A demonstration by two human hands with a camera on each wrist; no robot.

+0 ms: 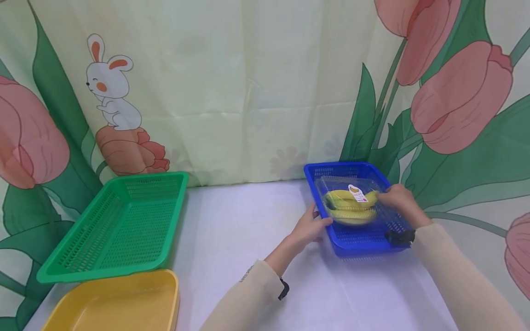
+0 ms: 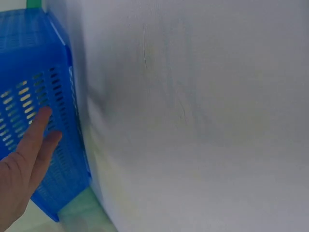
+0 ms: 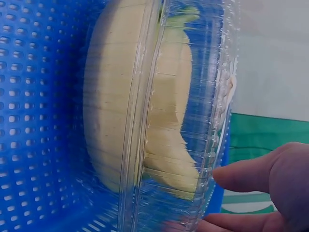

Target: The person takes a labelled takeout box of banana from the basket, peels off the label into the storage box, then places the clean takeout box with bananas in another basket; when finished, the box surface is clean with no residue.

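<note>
A clear plastic box of bananas (image 1: 352,214) with a white label on its lid sits in the blue basket (image 1: 356,246), overlapping the basket's far half. My right hand (image 1: 399,202) pinches the box at its right end; in the right wrist view the thumb (image 3: 241,175) lies at the box's edge and the other fingers are partly hidden under it. On the basket's left side, my left hand (image 1: 308,227) touches the outer wall. Its fingers (image 2: 36,133) extend straight along the perforated side in the left wrist view.
An open green basket (image 1: 169,239) stands at the left on the white table (image 1: 240,220). In front of it is a yellow tray (image 1: 175,294), cut off by the frame's bottom edge. A curtain (image 1: 265,92) printed with tulips and a rabbit hangs behind the table.
</note>
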